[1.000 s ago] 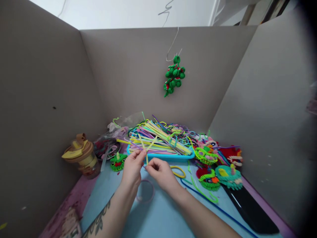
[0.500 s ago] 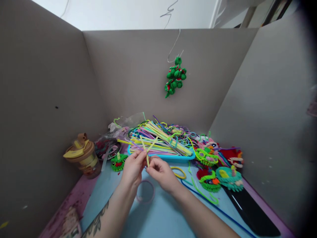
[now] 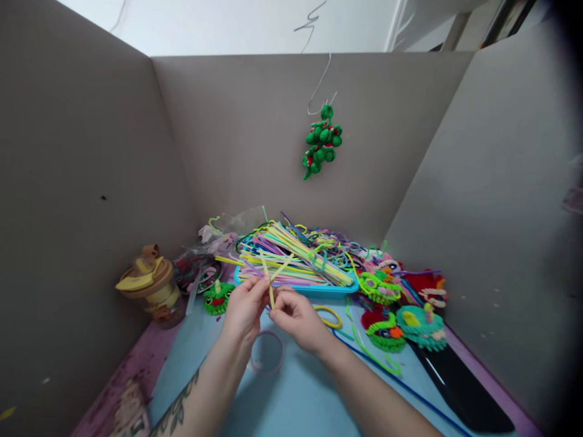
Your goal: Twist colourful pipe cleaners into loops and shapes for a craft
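Left hand: thumb and fingertips of the left hand pinch the pale yellow stems near where they cross.
Right hand: the right hand, fingers curled, pinches the lower end of the same stems just below.
Yellow stems: held up between the two hands, two upper ends spreading apart in a V in front of the tray.
Purple stem: a purple stem shows just behind the left hand; whether it is held I cannot tell.
Blue tray: the blue tray lies beyond the hands, heaped with a pile of coloured stems.
Blue sheet: the light blue sheet covers much of the pink bench; a pale ring lies on it below the hands.
Right of the hands: a yellow loop, a curly lime stem and a long dark blue stem; farther over, a teal fuzzy figure by a black object.
Left of the hands: a green fuzzy figure just beside the left hand, then a lidded cup.
Back panel: before the grey panel, a green and red ornament hangs from a wire hook.
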Action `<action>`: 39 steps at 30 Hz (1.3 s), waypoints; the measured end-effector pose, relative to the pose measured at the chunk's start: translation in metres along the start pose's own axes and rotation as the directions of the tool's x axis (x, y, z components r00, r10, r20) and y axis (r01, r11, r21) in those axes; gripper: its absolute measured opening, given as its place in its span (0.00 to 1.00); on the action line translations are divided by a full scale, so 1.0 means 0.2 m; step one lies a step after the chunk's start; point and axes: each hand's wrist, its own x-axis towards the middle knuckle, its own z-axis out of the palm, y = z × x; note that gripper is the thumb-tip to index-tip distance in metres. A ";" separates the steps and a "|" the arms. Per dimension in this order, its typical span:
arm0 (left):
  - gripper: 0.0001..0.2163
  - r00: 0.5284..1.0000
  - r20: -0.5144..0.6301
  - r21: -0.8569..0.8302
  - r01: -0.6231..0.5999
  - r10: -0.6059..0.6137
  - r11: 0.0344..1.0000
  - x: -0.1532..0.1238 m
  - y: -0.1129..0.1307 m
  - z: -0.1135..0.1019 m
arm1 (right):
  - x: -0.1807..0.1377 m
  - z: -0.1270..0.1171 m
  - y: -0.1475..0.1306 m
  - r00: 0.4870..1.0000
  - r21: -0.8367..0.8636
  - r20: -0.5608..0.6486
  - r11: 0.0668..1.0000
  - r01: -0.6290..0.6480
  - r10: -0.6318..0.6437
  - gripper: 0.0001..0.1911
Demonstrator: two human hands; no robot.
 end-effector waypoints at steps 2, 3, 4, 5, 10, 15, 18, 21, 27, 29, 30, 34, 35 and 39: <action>0.13 1.000 -0.001 0.005 0.008 -0.008 1.000 0.00 0.00 0.00 | 0.00 0.00 0.01 1.000 0.022 0.017 0.999 -0.023 0.023 0.11; 0.13 1.000 0.004 0.006 0.013 -0.013 1.000 0.00 0.01 0.01 | -0.01 0.01 0.01 0.999 0.037 0.028 0.999 -0.039 0.038 0.11; 0.13 1.000 0.010 0.005 0.017 -0.017 1.000 0.00 0.01 0.01 | -0.01 0.01 0.01 0.998 0.051 0.040 0.997 -0.054 0.052 0.11; 0.13 1.000 0.014 0.004 0.020 -0.020 1.000 0.00 0.01 0.01 | -0.01 0.01 0.02 0.997 0.057 0.047 0.996 -0.064 0.061 0.11; 0.14 1.000 -0.005 0.019 -0.018 0.018 1.000 -0.01 0.03 0.01 | 0.00 -0.03 0.03 0.998 0.075 0.044 0.996 -0.048 0.045 0.08; 0.16 0.999 -0.028 0.087 0.039 -0.037 0.995 -0.03 0.04 0.01 | 0.03 -0.05 0.06 0.985 0.340 -0.082 0.934 -0.113 0.149 0.14; 0.14 0.993 0.041 0.159 0.100 -0.107 0.982 -0.04 0.04 0.02 | 0.04 -0.04 0.06 0.971 0.453 -0.144 0.885 -0.105 0.189 0.13; 0.13 0.989 0.090 0.239 0.091 -0.115 0.967 -0.04 0.02 0.01 | 0.05 -0.04 0.07 0.961 0.510 -0.169 0.854 -0.105 0.218 0.11; 0.14 0.980 0.192 0.340 -0.022 -0.046 0.940 -0.01 0.00 -0.01 | 0.06 -0.05 0.11 0.870 0.523 -0.291 0.827 -0.205 0.399 0.14; 0.14 0.967 0.248 0.393 -0.038 -0.066 0.919 0.00 -0.01 -0.02 | 0.07 -0.05 0.12 0.855 0.535 -0.314 0.821 -0.200 0.412 0.13; 0.14 0.961 0.267 0.415 -0.049 -0.070 0.908 0.00 -0.01 -0.02 | 0.07 -0.06 0.12 0.853 0.539 -0.316 0.819 -0.198 0.415 0.13; 0.13 0.952 0.303 0.447 -0.110 -0.034 0.888 0.02 -0.02 -0.03 | 0.07 -0.06 0.13 0.845 0.548 -0.330 0.814 -0.192 0.422 0.11; 0.13 0.953 0.302 0.446 -0.127 -0.015 0.886 0.03 -0.03 -0.03 | 0.06 -0.06 0.13 0.844 0.549 -0.330 0.813 -0.192 0.422 0.11; 0.13 0.962 0.265 0.419 -0.178 0.067 0.891 0.03 -0.03 -0.03 | 0.06 -0.04 0.14 0.865 0.541 -0.300 0.818 -0.193 0.402 0.09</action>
